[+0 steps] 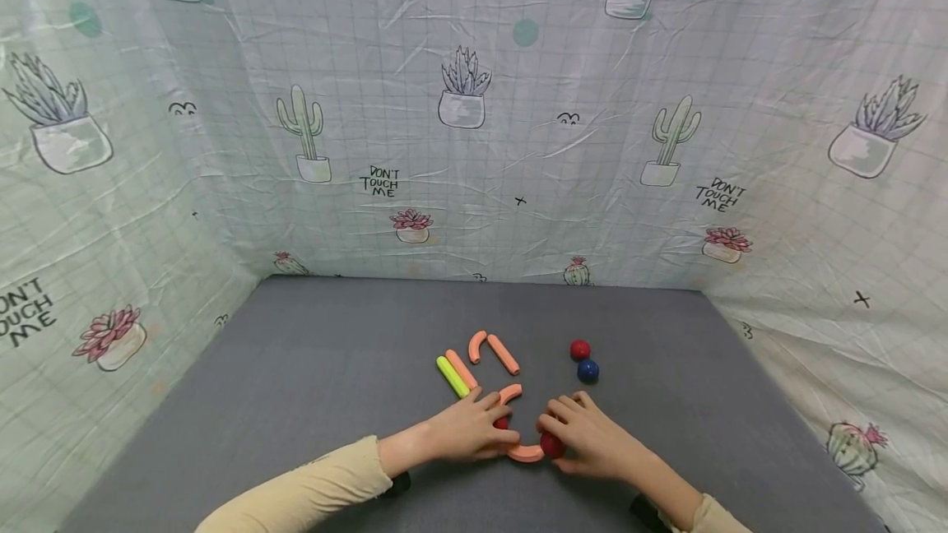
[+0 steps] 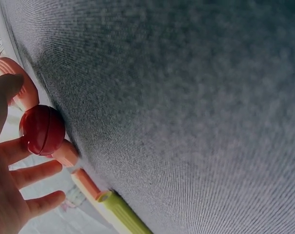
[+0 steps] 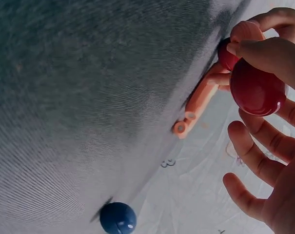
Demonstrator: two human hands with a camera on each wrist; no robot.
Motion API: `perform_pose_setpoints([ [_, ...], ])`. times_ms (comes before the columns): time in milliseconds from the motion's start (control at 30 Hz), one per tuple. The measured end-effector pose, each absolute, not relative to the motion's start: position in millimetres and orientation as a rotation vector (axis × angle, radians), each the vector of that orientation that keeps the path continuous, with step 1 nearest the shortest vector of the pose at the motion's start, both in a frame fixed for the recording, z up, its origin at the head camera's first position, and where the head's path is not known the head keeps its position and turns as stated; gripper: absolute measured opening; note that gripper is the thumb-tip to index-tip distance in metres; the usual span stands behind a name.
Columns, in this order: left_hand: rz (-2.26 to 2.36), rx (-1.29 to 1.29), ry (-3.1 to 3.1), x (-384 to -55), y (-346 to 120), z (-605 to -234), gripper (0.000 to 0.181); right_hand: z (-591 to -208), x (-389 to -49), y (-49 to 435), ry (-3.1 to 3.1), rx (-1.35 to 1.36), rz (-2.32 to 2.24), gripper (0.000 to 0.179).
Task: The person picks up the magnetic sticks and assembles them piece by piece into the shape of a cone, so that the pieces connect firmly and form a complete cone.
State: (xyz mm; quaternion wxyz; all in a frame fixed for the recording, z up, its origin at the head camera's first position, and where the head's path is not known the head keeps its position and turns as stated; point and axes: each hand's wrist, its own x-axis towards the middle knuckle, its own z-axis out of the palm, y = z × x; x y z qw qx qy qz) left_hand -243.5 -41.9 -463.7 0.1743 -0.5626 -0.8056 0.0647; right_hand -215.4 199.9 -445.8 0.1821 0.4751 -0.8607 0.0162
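Observation:
My left hand (image 1: 468,428) holds a red ball (image 2: 42,129) low over the grey tabletop, its thumb lying on a curved peach rod (image 1: 527,454) joined to that ball. Another curved peach rod (image 1: 511,391) extends from the ball's far side. Between thumb and fingers, my right hand (image 1: 596,438) pinches a second red ball (image 3: 258,88). This ball meets the right end of the near curved rod; whether it is fully joined is hard to tell. The other fingers of both hands spread loosely.
Beyond the left hand lie a yellow-green rod (image 1: 453,377) and a straight peach rod (image 1: 462,369) side by side. Farther back are a short curved peach rod (image 1: 476,347) and a straight one (image 1: 504,354). A red ball (image 1: 580,349) and a blue ball (image 1: 588,371) sit together beyond the right hand.

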Motion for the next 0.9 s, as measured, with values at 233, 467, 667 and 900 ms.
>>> perform_pose_setpoints([
  [233, 0.18, -1.475, -2.289, -246, -42, -463, 0.018, -451, -220, 202, -2.531, 1.358, 0.026, 0.039],
  [467, 0.204, -1.398, -2.334, -246, -43, -464, 0.014, -453, -227, 204, -2.618, 1.345, 0.024, 0.038],
  [667, 0.198, -1.448, -2.353, -245, -44, -460, 0.014, -452, -232, 204, -2.664, 1.331, 0.011, 0.04],
  [900, 0.151, -1.517, -2.357, -246, -46, -456, 0.016, -448, -233, 204, -2.82, 1.36, 0.176, 0.042],
])
